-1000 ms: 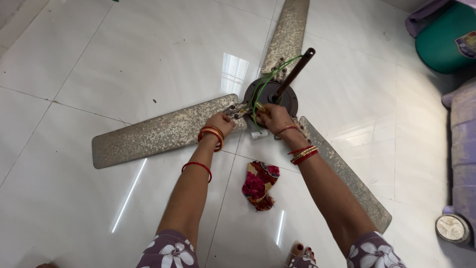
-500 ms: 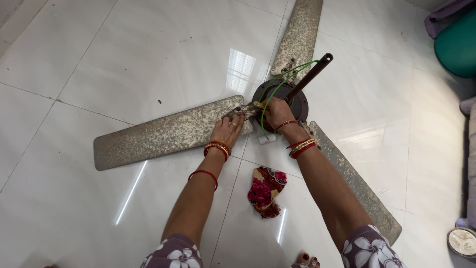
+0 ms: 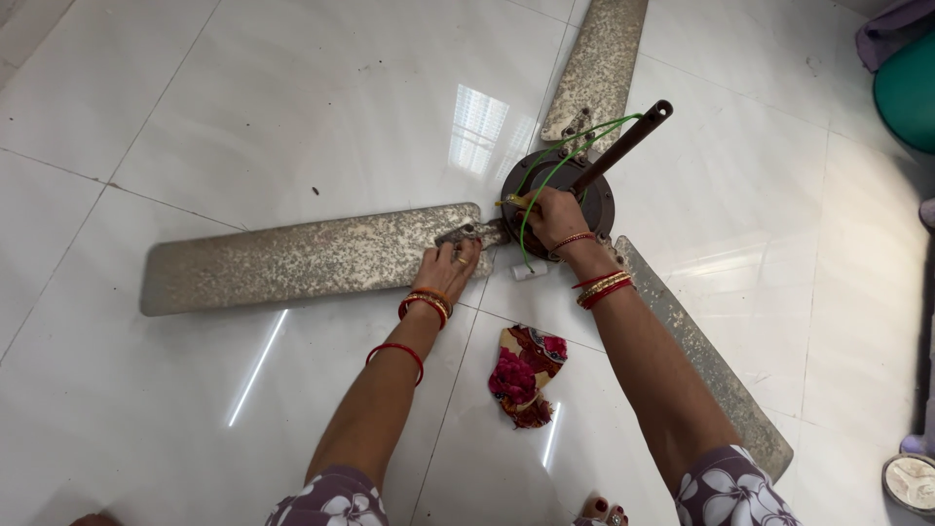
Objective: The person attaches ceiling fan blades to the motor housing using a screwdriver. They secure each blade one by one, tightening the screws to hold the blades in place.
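The left hand presses loosely spread fingers on the near-left fan blade by its bracket. The right hand curls around a small yellow-handled tool at the dark motor hub. White glossy floor tiles lie underneath; a floral cloth sits nearby.

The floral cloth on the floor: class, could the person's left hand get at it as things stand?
Probably yes. The floral cloth lies in the open between the forearms, uncovered; the left hand, resting on the fan blade, would only need to draw back.

White tiled floor, ceiling fan, floral cloth
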